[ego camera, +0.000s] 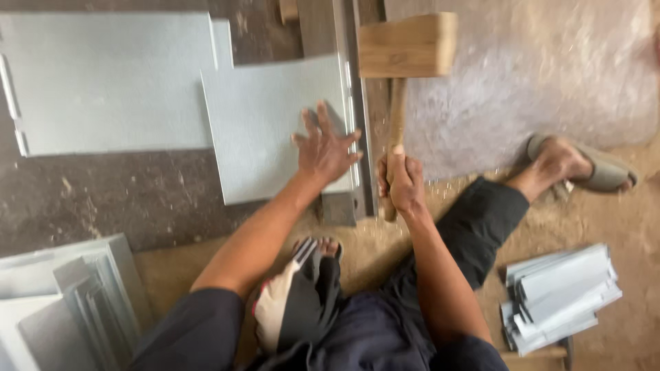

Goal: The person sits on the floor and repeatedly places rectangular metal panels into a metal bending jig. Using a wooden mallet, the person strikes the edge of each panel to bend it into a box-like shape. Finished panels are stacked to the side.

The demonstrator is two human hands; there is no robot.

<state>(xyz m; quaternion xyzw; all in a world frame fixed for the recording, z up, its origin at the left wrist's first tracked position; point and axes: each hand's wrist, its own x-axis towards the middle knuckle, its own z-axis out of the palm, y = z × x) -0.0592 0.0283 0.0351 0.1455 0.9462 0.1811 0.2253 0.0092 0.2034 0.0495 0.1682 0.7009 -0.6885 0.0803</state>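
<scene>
Sheet-metal wkshop: cut sheets, wooden mallet, dirt floor.

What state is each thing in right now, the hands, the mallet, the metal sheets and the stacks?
Left hand: open, fingers spread, pressing flat on the sheet.
Right hand: closed around the mallet handle.
Wooden mallet: raised, head over the metal bar.
Grey metal sheet: flat, right edge on the bar.
Metal bar: lying flat under the sheet's edge.
Larger sheet: flat, untouched.
Folded pieces: stacked.
</scene>
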